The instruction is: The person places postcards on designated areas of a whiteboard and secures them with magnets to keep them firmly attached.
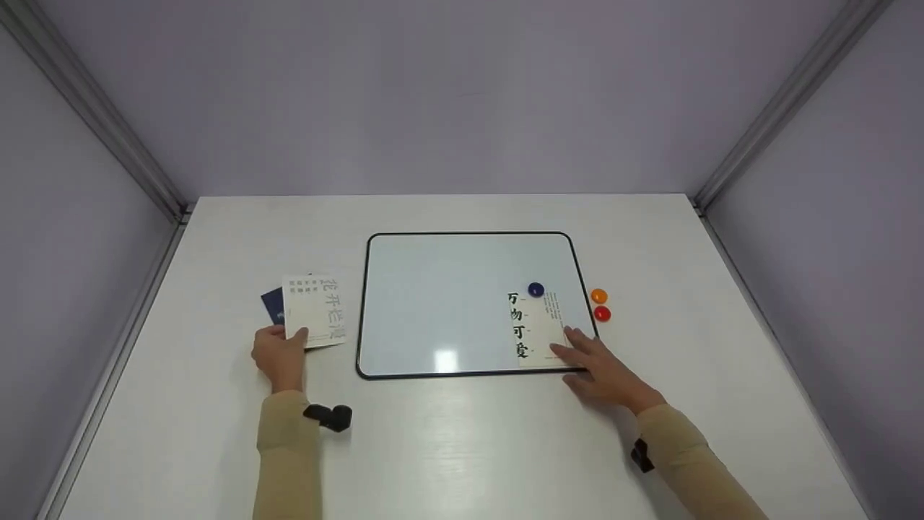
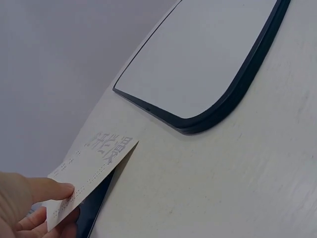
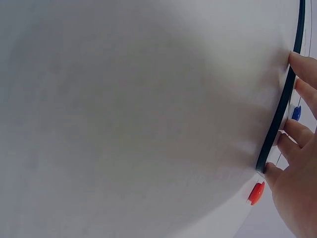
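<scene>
My left hand (image 1: 279, 355) pinches a white card (image 1: 310, 307) with printed characters, thumb on top and fingers beneath. A dark blue card (image 1: 273, 305) shows partly under it; the left wrist view shows the white card (image 2: 94, 168) tilted up. At the lower right of a black-framed whiteboard (image 1: 433, 296) lies another card (image 1: 534, 336) with large dark characters. A round blue magnet (image 1: 535, 289) sits at that card's top edge. My right hand (image 1: 603, 370) rests with spread fingers over the card's lower right corner and the board's edge.
An orange magnet (image 1: 599, 296) and a red magnet (image 1: 602, 314) lie on the white table (image 1: 447, 448) just right of the board. Pale walls (image 1: 447, 101) enclose the table at the back and both sides.
</scene>
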`<action>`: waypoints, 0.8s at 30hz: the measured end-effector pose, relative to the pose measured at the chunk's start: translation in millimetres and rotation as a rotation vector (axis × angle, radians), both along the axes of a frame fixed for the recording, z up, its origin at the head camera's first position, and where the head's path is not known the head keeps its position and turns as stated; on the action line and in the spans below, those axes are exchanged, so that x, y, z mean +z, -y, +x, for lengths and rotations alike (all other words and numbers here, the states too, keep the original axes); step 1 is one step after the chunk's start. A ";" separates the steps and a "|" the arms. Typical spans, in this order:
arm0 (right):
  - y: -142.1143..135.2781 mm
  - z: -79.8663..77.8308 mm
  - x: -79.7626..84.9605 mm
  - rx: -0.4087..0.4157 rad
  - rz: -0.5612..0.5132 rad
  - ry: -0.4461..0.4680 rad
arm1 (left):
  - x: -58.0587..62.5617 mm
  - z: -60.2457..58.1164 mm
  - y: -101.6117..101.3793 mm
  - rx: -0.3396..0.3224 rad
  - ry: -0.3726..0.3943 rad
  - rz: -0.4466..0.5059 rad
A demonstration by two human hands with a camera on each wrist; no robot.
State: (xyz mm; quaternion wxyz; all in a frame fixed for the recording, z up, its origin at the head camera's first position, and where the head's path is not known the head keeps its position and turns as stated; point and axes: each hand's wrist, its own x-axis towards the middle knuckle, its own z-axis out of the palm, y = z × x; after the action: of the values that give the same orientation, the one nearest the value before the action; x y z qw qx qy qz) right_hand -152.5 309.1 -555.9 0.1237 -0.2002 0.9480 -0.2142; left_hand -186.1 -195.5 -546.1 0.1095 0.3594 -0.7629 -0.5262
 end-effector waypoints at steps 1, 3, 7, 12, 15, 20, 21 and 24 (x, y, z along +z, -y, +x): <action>0.1 0.0 0.1 0.000 0.003 0.001 | -0.9 -0.1 -0.1 0.004 -0.011 0.004; 0.4 0.4 0.3 -0.003 0.005 0.007 | -2.7 0.0 -0.2 0.009 -0.021 0.020; 0.5 1.0 0.1 -0.006 0.015 0.004 | -4.2 1.2 -0.5 0.032 -0.022 0.054; -0.3 1.5 1.0 -0.015 0.005 -0.007 | -2.8 1.7 -0.6 0.043 -0.015 0.119; 0.4 1.5 1.9 -0.023 0.001 0.009 | -2.6 1.7 1.2 0.052 -0.009 0.147; 1.9 1.1 0.9 -0.034 0.022 0.026 | -1.2 2.0 3.2 0.056 0.009 0.179; 2.0 1.0 0.5 -0.035 0.024 0.025 | -0.7 1.9 3.4 0.053 0.013 0.181; 2.7 0.9 -0.2 -0.049 0.023 0.035 | 0.8 2.0 4.0 0.051 0.014 0.187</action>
State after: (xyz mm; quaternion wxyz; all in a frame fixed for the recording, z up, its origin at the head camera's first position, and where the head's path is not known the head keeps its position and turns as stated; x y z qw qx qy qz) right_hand -151.6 306.5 -556.1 0.1373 -0.1715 0.9527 -0.2098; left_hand -184.2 -199.5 -545.3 0.0834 0.3909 -0.7017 -0.5898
